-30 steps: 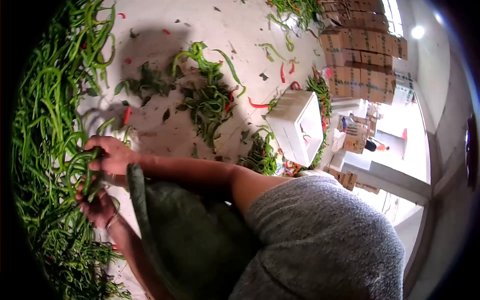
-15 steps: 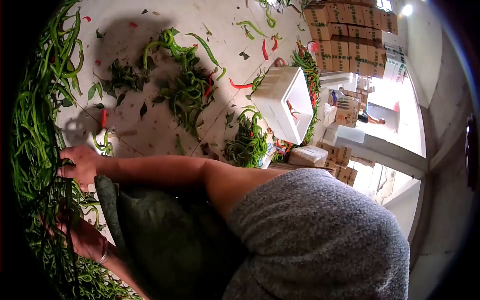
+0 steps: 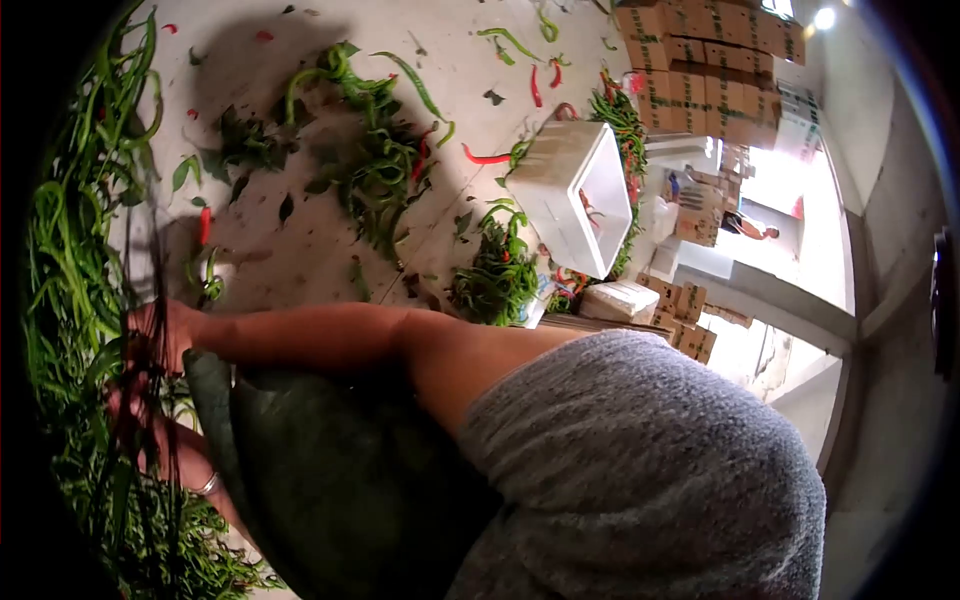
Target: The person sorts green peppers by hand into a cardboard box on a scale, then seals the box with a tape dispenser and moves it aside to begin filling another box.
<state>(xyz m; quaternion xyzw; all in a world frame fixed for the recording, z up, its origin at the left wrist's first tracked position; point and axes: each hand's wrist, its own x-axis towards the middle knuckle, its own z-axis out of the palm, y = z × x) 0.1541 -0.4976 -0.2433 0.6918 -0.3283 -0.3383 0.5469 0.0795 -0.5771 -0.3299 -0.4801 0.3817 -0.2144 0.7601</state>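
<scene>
At the left edge of the head view, a thick pile of long green peppers (image 3: pixel 60 290) runs down the picture. My right hand (image 3: pixel 165 335), at the end of the upper arm, reaches into the pile with its fingers bent down among the peppers. Just below it, my left hand (image 3: pixel 155 435), with a silvery bracelet (image 3: pixel 208 485) at the wrist, is close to the right one. Thin dark strands hang across both hands, and the fingers are too blurred and covered to show what they grip.
Loose peppers and leaves (image 3: pixel 375 185) lie on the pale floor (image 3: pixel 330 255). A white foam box (image 3: pixel 560 190) lies by another pepper heap (image 3: pixel 497 275). Cartons (image 3: pixel 710 75) are stacked behind, and a person (image 3: pixel 748 226) is far off. Dark green cloth (image 3: pixel 340 480) bulges between my arms.
My left hand has moved up, nearer my right hand. More dark strands now cross both hands. The floor and boxes have shifted slightly in view.
</scene>
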